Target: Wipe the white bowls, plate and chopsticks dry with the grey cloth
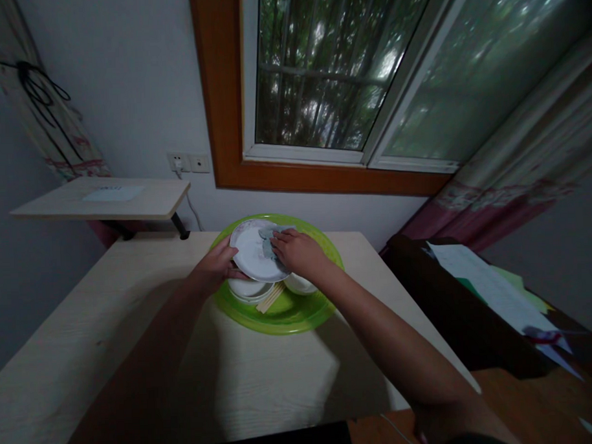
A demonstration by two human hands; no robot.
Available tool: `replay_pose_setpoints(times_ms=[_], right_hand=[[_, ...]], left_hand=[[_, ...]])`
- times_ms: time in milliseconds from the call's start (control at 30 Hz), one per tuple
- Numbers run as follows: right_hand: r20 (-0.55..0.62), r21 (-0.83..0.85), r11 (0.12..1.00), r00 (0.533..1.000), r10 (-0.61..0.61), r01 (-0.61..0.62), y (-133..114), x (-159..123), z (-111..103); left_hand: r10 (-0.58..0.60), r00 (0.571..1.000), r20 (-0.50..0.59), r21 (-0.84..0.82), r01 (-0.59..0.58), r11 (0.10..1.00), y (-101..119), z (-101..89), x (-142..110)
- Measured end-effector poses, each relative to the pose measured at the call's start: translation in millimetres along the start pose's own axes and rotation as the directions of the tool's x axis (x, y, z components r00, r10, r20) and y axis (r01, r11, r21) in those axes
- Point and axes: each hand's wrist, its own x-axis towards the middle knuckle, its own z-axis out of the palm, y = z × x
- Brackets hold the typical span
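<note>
L hand [223, 260] grips plate [252, 254] rim; R hand [297, 250] holds cloth [267, 237] (prob.) agst it.

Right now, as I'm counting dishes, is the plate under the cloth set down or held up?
The plate is held up: the left hand grips its edge, thumb on top, over the green tray.

Centre frame: tray [299, 318] on table [282, 378]; in tray, dishes [250, 289] left, bowl [301, 286] right, chopsticks [270, 298] between; plate [252, 252] above dishes, cloth [267, 241] on plate. Left: shelf [67, 201] on table. Top: window [330, 85]. Lower right: papers [492, 286].
</note>
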Motion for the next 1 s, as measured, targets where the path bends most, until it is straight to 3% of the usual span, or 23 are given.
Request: replay_pose_setpoints(times_ms=[167, 267, 367, 433, 500, 567, 633, 700, 767, 800, 867, 1000], right_hand=[[0.092, 0.041, 0.999, 0.996, 0.002, -0.005, -4, -22, -11], [0.127, 0.214, 0.976, 0.989, -0.074, 0.046, -6, -30, -18], [0.141, 0.49, 0.871, 0.981, -0.132, 0.046, -3, -36, -23], [0.142, 0.63, 0.777, 0.984, -0.108, -0.005, 2, -40, -22], [0.128, 0.721, 0.687, 0.992, -0.009, -0.087, 11, -45, -17], [0.086, 0.781, 0.598, 0.98, 0.177, -0.177, 24, -49, -7], [0.025, 0.831, 0.504, 0.92, 0.391, -0.236, 38, -50, 4], [0.012, 0.908, 0.344, 0.833, 0.553, -0.242, 51, -47, 14], [0.062, 0.954, 0.189, 0.773, 0.631, -0.232, 56, -42, 22], [0.093, 0.964, 0.136, 0.765, 0.637, -0.23, 56, -40, 24], [0.143, 0.964, 0.097, 0.789, 0.598, -0.249, 49, -35, 25], [0.16, 0.943, 0.196, 0.885, 0.438, -0.268, 28, -30, 23]], left_hand=[[0.045, 0.999, -0.023, 0.008, -0.045, 0.999, 3, 3.3, -4], [0.049, 0.998, -0.032, 0.021, -0.048, 0.999, 5, 6.2, -6], [0.059, 0.997, -0.044, 0.033, -0.058, 0.998, 7, 9.4, -7], [0.061, 0.996, -0.064, 0.052, -0.057, 0.997, 7, 11.5, -6], [0.068, 0.994, -0.088, 0.064, -0.062, 0.996, 7, 12.8, -5], [0.095, 0.989, -0.11, 0.059, -0.089, 0.994, 7, 13.3, -5], [0.123, 0.985, -0.124, 0.044, -0.119, 0.992, 7, 13.5, -4], [0.134, 0.981, -0.14, 0.031, -0.131, 0.991, 8, 14.1, -4], [0.137, 0.981, -0.138, 0.025, -0.135, 0.991, 8, 15.4, -4], [0.14, 0.982, -0.13, 0.028, -0.138, 0.99, 8, 16.2, -3], [0.151, 0.983, -0.105, 0.047, -0.147, 0.988, 7, 18.4, -1], [0.166, 0.984, -0.065, 0.073, -0.161, 0.984, 0, 23.3, 4]])
